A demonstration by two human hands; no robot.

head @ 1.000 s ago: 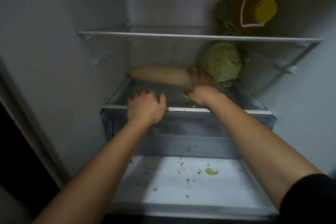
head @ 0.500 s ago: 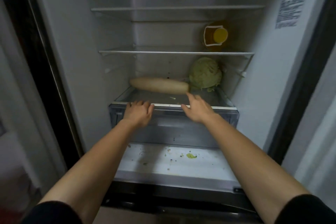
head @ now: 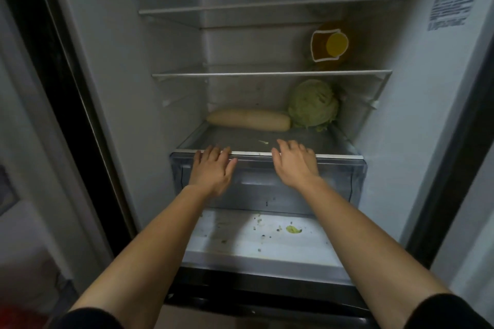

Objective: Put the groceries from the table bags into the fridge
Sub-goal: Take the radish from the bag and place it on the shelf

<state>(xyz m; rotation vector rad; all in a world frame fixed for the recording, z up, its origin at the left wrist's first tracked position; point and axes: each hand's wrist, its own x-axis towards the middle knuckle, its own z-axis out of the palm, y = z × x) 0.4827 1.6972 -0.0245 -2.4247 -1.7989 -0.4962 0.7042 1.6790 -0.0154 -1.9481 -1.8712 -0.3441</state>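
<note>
I am standing in front of the open fridge, looking down into its dim inside. The clear drawer is sitting shut low in the compartment, above a white ledge that is carrying dark crumbs. The glass shelf is lying just over the drawer. At the back of that shelf the long white radish is lying on its side, its right end touching the cabbage. I am reaching both arms forward. My left hand and my right hand are hovering palm down and apart, fingers loosely spread and holding nothing, fingertips at the shelf's front rim. I cannot tell whether they are touching it. One shelf up, the yellow-capped oil bottle is sitting at the right. A small green leaf scrap is lying on the ledge.
</note>
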